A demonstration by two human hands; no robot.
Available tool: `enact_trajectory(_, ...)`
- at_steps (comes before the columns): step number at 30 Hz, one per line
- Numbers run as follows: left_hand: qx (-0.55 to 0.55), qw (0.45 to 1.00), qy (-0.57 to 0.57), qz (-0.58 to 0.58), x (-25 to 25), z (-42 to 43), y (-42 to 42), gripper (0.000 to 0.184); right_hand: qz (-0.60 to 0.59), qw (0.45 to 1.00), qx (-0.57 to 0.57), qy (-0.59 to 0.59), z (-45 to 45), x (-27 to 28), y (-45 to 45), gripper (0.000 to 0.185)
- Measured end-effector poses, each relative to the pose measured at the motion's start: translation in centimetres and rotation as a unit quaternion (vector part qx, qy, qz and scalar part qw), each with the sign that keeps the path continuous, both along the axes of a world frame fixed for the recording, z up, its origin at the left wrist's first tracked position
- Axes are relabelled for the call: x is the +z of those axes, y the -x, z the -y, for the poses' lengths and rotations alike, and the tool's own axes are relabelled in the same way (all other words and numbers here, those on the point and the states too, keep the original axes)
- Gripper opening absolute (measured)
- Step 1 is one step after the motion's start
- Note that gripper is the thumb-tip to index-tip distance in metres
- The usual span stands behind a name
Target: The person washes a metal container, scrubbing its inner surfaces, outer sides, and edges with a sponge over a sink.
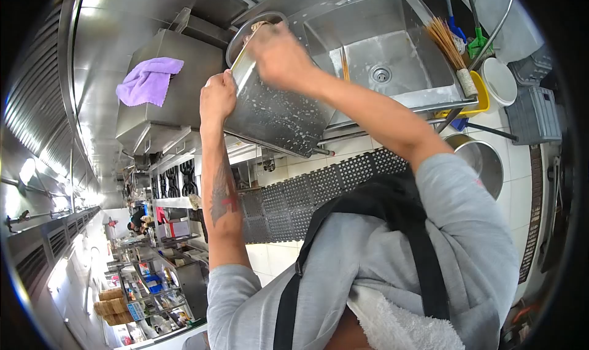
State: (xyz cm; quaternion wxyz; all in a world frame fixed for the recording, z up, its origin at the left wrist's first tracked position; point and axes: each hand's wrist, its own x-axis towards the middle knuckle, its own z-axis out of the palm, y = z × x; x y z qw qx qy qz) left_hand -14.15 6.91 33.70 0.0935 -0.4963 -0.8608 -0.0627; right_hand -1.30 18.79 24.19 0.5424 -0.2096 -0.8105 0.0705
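Observation:
A flat stainless metal tray (279,114), spotted with suds, is tilted in front of me at the sink's left side. My left hand (218,97) is closed round its left edge, thumb uppermost. My right hand (276,54) is curled and smeared by motion over the tray's upper part. Whatever it holds is hidden by blur. Just beyond it stands a round metal bowl (233,46), with a small beige thing (261,25) at its rim that I cannot make out.
To the right is a steel sink (420,65) with thin sticks (345,65) in it. A bamboo brush (448,46) leans over its right rim. A purple cloth (150,83) lies on the steel box at left. A metal pot (485,160) and black mat (319,187) are on the floor.

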Motion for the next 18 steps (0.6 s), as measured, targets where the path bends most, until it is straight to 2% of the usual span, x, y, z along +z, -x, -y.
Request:
enact_trajectory(1,-0.005,1.000,0.004,-0.007,0.1,-0.4,0.0,0.054,0.076,0.993,0.044,-0.073,1.4,-0.1,-0.2,0.029)
enact_trajectory(2,-0.008,1.000,0.000,-0.007,0.2,-0.9,0.0,0.054,-0.056,0.985,0.144,-0.072,3.1,-1.2,-0.4,0.032)
enact_trajectory(3,-0.012,1.000,-0.002,-0.005,0.1,-0.7,0.3,0.054,-0.053,0.985,0.145,-0.072,1.9,-1.1,-0.8,0.032)
enact_trajectory(5,-0.010,1.000,-0.005,-0.002,-0.3,0.0,0.6,0.055,-0.027,0.997,0.059,0.052,-2.0,-0.4,-0.8,0.035)
enact_trajectory(6,-0.004,1.000,-0.001,0.005,-0.2,-0.1,0.7,0.055,-0.112,0.990,0.012,0.084,-2.4,-1.3,0.7,0.040)
enact_trajectory(7,-0.004,1.000,0.004,0.010,0.1,-0.5,0.8,0.056,-0.116,0.990,0.009,0.083,-0.6,-2.0,1.3,0.040)
enact_trajectory(10,-0.015,1.000,0.002,0.020,-0.1,-0.4,1.6,0.059,-0.101,0.969,0.223,0.010,6.5,-3.9,0.1,0.048)
enact_trajectory(11,-0.019,0.999,-0.012,0.030,-0.1,-0.3,1.9,0.060,-0.102,0.970,0.218,0.013,5.6,-4.4,0.4,0.048)
enact_trajectory(13,0.017,0.998,0.031,0.045,0.0,-0.5,2.7,0.061,-0.170,0.980,0.084,0.054,2.0,-6.0,2.1,0.051)
enact_trajectory(14,0.010,0.998,0.041,0.035,0.1,-0.5,2.9,0.061,-0.187,0.948,0.097,0.239,0.0,-5.2,2.0,0.054)
enact_trajectory(15,0.001,0.999,0.050,0.022,0.2,-0.6,3.0,0.061,-0.189,0.947,0.096,0.242,0.6,-5.6,2.4,0.054)
enact_trajectory(17,-0.011,0.999,0.040,0.002,-0.2,-0.5,3.6,0.061,-0.209,0.969,0.076,0.110,2.0,-6.2,3.0,0.051)
enact_trajectory(18,-0.013,1.000,0.025,-0.012,-0.3,-0.7,3.4,0.061,-0.122,0.978,0.140,0.097,4.0,-6.3,2.1,0.052)
